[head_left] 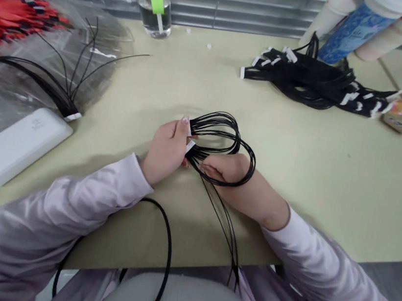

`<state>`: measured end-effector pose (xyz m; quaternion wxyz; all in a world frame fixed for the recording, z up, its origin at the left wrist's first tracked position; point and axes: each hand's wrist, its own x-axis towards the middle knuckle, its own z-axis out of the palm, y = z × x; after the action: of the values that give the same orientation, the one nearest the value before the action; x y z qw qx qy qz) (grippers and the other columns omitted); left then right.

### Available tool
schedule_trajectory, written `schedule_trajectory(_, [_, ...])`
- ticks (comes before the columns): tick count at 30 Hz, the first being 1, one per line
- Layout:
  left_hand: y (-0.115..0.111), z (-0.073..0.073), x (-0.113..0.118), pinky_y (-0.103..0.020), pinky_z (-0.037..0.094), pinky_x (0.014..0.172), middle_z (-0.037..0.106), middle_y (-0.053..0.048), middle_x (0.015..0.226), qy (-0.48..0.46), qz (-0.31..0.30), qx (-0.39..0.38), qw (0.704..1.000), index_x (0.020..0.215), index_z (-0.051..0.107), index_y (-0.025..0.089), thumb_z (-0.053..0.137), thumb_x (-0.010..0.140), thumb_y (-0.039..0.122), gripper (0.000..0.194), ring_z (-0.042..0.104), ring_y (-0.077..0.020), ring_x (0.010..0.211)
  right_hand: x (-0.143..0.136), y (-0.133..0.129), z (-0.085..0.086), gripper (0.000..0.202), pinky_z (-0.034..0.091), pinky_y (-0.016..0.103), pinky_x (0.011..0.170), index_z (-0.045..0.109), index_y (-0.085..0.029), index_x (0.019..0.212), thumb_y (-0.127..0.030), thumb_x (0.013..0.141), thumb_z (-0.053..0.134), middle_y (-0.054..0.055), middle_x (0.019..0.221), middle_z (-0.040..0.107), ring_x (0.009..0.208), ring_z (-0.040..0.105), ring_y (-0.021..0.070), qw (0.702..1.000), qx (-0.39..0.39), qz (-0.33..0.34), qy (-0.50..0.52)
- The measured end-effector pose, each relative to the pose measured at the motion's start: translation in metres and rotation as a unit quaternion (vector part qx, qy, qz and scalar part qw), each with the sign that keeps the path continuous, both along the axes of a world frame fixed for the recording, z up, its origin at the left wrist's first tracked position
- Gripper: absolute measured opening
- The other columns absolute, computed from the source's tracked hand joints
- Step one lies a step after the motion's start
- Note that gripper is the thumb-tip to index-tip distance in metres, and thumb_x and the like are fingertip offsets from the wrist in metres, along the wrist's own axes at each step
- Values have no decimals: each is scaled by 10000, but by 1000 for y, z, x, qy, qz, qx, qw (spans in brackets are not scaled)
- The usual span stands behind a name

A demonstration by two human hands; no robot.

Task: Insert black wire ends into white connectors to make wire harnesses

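pale yellow-green worktable [297,148] with a ribbed metal shutter behind it, that's the setup, and only the head view to go on.

dead centre, both hands meet over one black wire harness [224,143]. the left hand [165,152] is curled closed, thumb and fingers pinching the two white connector ends [190,136] side by side. the right hand [226,171] is also closed, palm down, fingers tucked around the wires just beside the connectors, with the loop of the harness running round the back of the hand and wrist. so the bundle is folded into a loop, just above the table, held by both hands. a few loose strands [226,228] trail from the right hand off the table edge toward the lap, so i'd say this one is mid-coil, not finished.

progress-wise: back right there's a pile of black harnesses [313,84] with white connectors lying together, which reads to me like the done stack. far left, on a clear plastic bag [28,83], another harness [47,83] lies with wires splayed, and there's a bunch of red wires [6,21] further back. those look like stock not yet handled, though i can't be sure.

other stuff: a white power bank [12,145] near the left elbow, a thick black cable [166,244] looping off the table front, a clear bottle [155,8] with a green label at the back, paper cups [358,23] lying tipped at back right, and a small snack packet [398,115].
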<state>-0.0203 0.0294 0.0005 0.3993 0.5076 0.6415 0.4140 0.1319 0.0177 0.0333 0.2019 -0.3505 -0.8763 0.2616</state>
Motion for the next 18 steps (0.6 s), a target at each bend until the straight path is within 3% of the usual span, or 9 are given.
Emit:
schedule_trajectory(5, [0,0,0,-174,336,278,431,36,387,6,-6,-4,1000,568,445,178,331,903,380,407,449,-71,291,5,0,-1,294,245,249,508,403,-197,597,-223,888,359,-41,505,360,484,299,84,999,8,-14,-28])
schedule_trajectory(8, [-1,-1,0,-175,333,288,427,38,381,14,-12,8,1000,572,443,179,329,904,387,408,439,-67,295,11,-1,4,249,217,248,493,415,-186,569,-165,817,405,-32,517,387,486,287,78,994,3,-37,-107])
schedule_trajectory(12, [-1,-1,1,-184,326,266,485,31,452,-14,0,0,1000,569,411,185,326,896,427,416,427,-58,280,38,5,23,175,250,259,484,571,-191,592,-222,753,510,-8,482,482,443,351,86,952,21,-189,-240])
schedule_trajectory(13, [-1,0,2,-187,325,259,498,31,470,-21,-1,-5,1000,572,405,187,324,895,432,414,423,-56,273,47,7,27,134,284,268,491,626,-197,643,-211,741,536,0,485,521,438,396,95,940,46,-263,-212])
schedule_trajectory(15, [-2,1,2,-190,325,258,491,36,469,-21,-12,-9,1000,573,401,189,323,896,428,409,422,-57,268,62,13,34,114,392,292,558,684,-193,788,-204,736,583,42,619,629,551,547,133,931,71,-353,-60])
schedule_trajectory(16, [-3,2,2,-190,327,265,472,42,454,-16,-21,-6,1000,575,407,189,319,898,425,409,427,-60,271,67,15,35,169,436,307,614,689,-189,877,-188,736,595,68,737,664,666,601,160,926,63,-371,39])
schedule_trajectory(18, [-5,2,1,-192,334,292,435,51,430,4,-39,13,999,575,411,190,310,903,416,410,437,-64,285,69,17,36,232,478,330,713,667,-192,985,-176,778,563,94,963,655,814,620,169,911,20,-345,226])
